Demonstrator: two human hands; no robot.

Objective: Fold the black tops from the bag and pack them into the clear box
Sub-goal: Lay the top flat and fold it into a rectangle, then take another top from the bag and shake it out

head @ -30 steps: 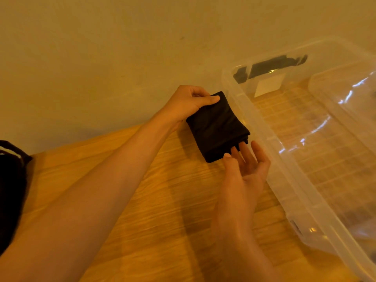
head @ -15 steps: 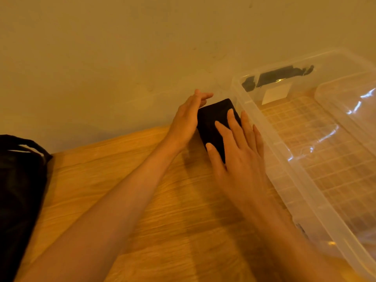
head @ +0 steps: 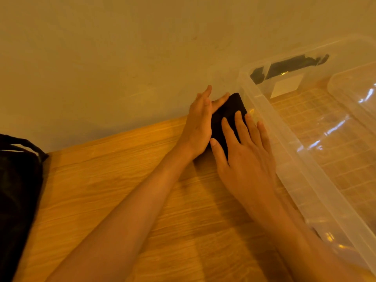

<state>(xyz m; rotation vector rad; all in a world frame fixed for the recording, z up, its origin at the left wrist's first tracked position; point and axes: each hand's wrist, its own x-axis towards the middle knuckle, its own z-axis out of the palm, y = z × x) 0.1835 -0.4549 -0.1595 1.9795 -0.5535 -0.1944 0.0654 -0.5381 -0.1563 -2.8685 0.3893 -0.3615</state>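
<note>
Black top [head: 227,116] folded small, rectangular; both hands flat against it.

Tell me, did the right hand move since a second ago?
Yes. The right hand turned palm-down and slid forward along the clear box wall, toward its far corner. It now lies flat on the folded black top.
</note>
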